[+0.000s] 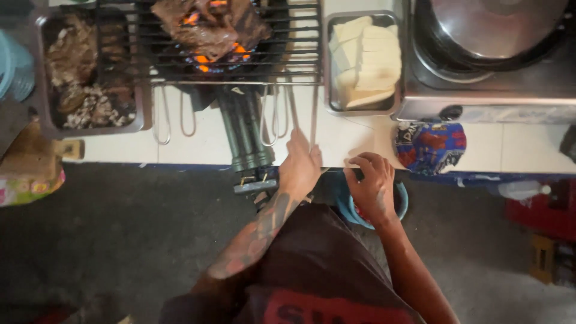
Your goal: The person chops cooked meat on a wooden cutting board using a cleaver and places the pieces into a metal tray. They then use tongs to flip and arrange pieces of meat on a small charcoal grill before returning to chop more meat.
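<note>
Standing at the white tiled counter [528, 150], we are tending the dark meat slab [210, 24] that sits over flames on the black wire grill rack [288, 60], upper centre of the frame. Our left hand [300, 168] is closed on the long thin metal tongs [303, 114], whose tips reach toward the rack. Our right hand [373, 186], fingers curled and empty as far as we can tell, rests at the counter edge just right of it. Turning the meat would call for a reach upward with the tongs.
</note>
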